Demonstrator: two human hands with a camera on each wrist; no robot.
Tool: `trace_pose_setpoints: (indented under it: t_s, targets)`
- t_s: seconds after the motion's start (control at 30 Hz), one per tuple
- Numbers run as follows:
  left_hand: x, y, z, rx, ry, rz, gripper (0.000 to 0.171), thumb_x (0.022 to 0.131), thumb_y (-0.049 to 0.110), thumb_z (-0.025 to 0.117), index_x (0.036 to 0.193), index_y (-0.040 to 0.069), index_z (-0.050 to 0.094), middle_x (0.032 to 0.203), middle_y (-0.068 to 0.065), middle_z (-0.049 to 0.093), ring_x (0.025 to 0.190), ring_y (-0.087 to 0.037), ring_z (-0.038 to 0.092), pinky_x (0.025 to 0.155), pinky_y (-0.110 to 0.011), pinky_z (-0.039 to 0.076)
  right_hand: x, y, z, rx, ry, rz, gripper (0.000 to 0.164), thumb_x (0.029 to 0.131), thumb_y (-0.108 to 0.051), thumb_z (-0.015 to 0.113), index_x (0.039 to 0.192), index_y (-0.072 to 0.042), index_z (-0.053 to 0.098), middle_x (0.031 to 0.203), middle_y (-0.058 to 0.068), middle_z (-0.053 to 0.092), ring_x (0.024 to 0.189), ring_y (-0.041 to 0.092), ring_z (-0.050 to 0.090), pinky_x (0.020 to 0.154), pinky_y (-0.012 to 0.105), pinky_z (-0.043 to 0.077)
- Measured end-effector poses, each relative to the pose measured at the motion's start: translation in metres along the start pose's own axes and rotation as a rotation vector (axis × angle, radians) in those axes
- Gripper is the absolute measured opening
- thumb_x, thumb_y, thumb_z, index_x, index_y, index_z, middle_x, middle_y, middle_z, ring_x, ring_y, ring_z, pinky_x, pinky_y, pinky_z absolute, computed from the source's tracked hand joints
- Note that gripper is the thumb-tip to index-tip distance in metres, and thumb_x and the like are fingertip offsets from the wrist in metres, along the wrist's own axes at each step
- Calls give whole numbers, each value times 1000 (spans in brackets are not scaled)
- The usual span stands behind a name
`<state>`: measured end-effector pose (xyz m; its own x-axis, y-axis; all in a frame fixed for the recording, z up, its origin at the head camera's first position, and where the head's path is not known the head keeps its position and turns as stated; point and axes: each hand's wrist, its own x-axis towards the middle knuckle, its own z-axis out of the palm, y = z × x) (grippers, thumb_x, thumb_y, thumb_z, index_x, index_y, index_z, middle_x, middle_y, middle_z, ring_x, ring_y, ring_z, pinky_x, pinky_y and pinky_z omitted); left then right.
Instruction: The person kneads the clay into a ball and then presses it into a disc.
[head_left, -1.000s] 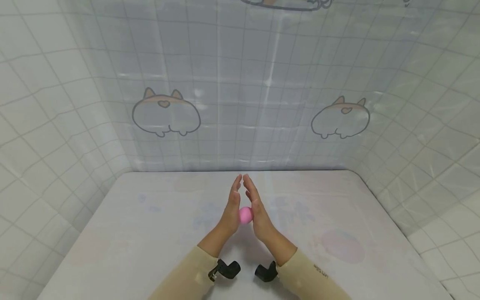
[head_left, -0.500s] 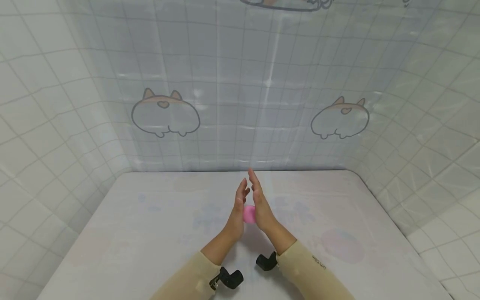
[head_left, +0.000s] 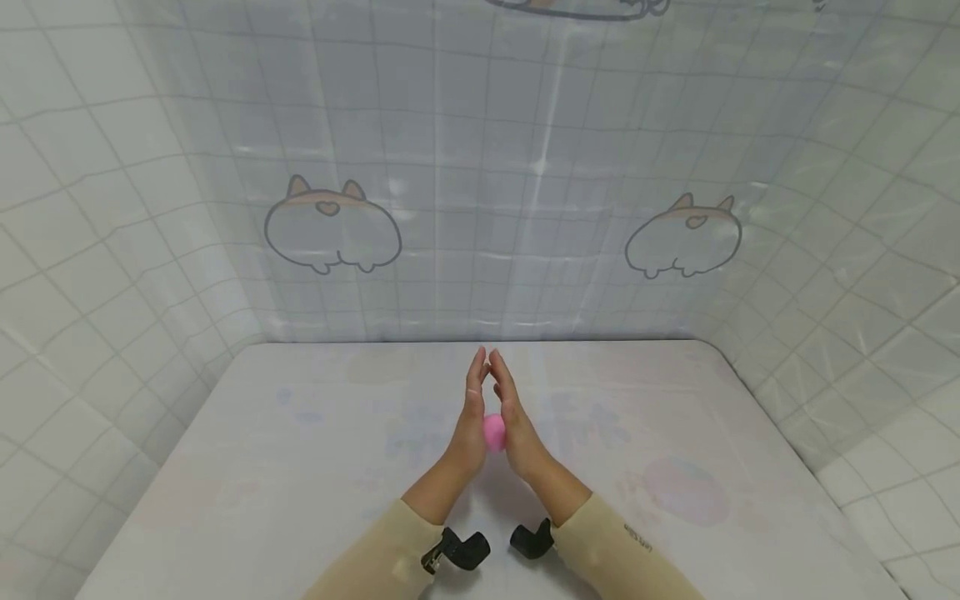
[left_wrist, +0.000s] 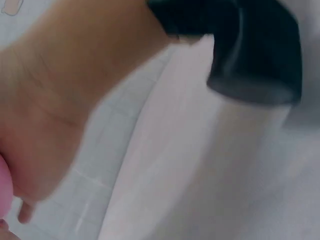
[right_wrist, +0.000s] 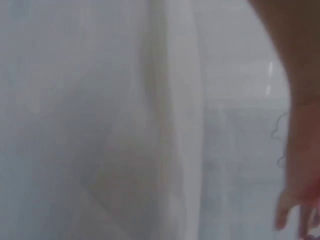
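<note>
A small pink ball (head_left: 494,432), which looks like modelling clay, sits between the two palms above the middle of the table. My left hand (head_left: 469,429) presses it from the left with straight fingers pointing forward. From the right, the palm of my right hand (head_left: 521,433) presses against it, fingers also extended. The fingertips of both hands come close together at the front, and the palms stand apart around the ball. The left wrist view shows part of the pink ball against the palm at its left edge. In the right wrist view the hand is blurred at the right edge.
Black wrist cameras (head_left: 467,550) stick out inward from both beige sleeves (head_left: 382,554), low over the table. The pale table (head_left: 300,467) ends at a back edge. Beyond it hangs a gridded sheet (head_left: 495,208) with cartoon animal prints, also along both sides.
The palms rub back and forth around the ball: half a second ago the right hand was further forward, and now the fingertips are level again. The ball shifted right, then slightly back left.
</note>
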<state>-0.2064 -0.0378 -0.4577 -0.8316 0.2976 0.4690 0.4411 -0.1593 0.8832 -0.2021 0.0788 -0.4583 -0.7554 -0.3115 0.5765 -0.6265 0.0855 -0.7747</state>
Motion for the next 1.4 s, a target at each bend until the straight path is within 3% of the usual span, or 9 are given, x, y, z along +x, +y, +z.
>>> trace_pose_setpoints:
  t_s: [0.17, 0.5, 0.73, 0.87, 1.03, 1.17, 1.4]
  targets:
    - [-1, -5, 0, 39, -18, -45, 78, 100, 67, 5, 162, 19, 1, 166, -10, 7, 151, -32, 9, 111, -73, 2, -1, -7, 0, -34, 12, -17, 84, 103, -65, 9, 160, -4, 3, 166, 18, 5, 151, 38, 9, 116, 64, 12]
    - [-9, -2, 3, 26, -158, -60, 71, 105, 58, 4, 162, 16, 3, 168, -7, 2, 151, -37, 7, 112, -71, 3, 8, -12, -14, -121, 55, 159, 84, 98, -74, 21, 162, -23, 8, 167, 2, 8, 152, 29, 12, 111, 71, 13]
    - [-9, 3, 2, -36, -105, -11, 76, 103, 62, 4, 162, 13, 5, 167, -12, 3, 150, -40, 11, 114, -68, 5, 7, 1, -17, -115, 64, 231, 64, 107, -49, 30, 162, -22, 11, 167, 4, 9, 152, 30, 8, 112, 71, 10]
    - [-6, 8, 1, -43, -54, 7, 79, 102, 66, 6, 162, 15, 6, 167, -9, 4, 151, -37, 11, 114, -68, 3, 2, 7, -13, -98, 29, 253, 65, 107, -53, 23, 162, -21, 8, 167, 6, 7, 152, 33, 5, 111, 73, 8]
    - [-1, 12, -1, -55, -15, 55, 78, 102, 65, 8, 162, 15, 7, 167, -8, 5, 151, -34, 9, 114, -67, 3, -1, 5, -7, -43, -9, 200, 76, 103, -65, 19, 162, -19, 7, 167, 6, 6, 151, 36, 8, 113, 69, 10]
    - [3, 10, -1, -39, 15, 80, 81, 101, 68, 10, 162, 15, 7, 166, -11, 7, 152, -34, 7, 114, -68, 4, -3, 2, -1, 25, -34, 128, 79, 103, -66, 17, 162, -15, 6, 168, 9, 5, 151, 36, 10, 116, 64, 13]
    - [6, 5, -3, 64, 41, 85, 75, 103, 64, 12, 162, 17, 7, 167, -10, 8, 152, -33, 8, 110, -74, 6, -6, -5, 4, 90, -44, 55, 77, 104, -63, 12, 162, -12, 4, 168, 10, 4, 150, 39, 12, 114, 67, 16]
